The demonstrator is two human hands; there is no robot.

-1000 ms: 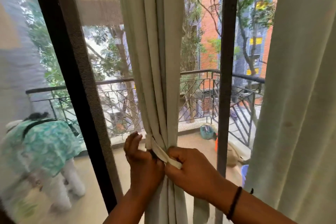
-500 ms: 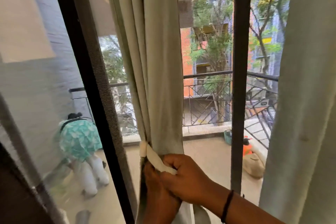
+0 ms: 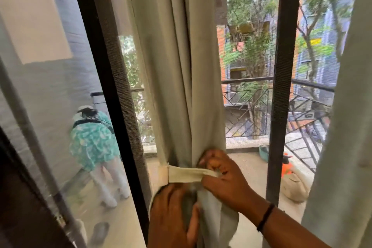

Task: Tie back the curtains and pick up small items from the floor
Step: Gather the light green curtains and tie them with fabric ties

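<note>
The curtain, a pale grey-green drape, hangs gathered into a bunch in front of the dark window frame, and its lower folds sit between the two hands at the bottom of the view. The left hand is nearest, low in the frame, with its fingers curled round the bunched cloth just under the band, thumb toward the right. Just above and to the right, the right hand has its fingers bent onto the tie-back, pinching the end of the cream strip against the curtain's right edge; a black wristband circles that wrist. The tie-back runs level across the front of the gathered folds, from the right hand to a pale loop at the curtain's left edge, beside the window frame. A second curtain of the same cloth hangs at the far right, well apart from the first, with a dark upright bar between them. Beyond the glass lies a balcony with a black metal railing, and on its floor at left a person in a teal patterned top bends forward. A pale sack rests on the balcony floor at right. Farthest off stand trees and a brick building.
</note>
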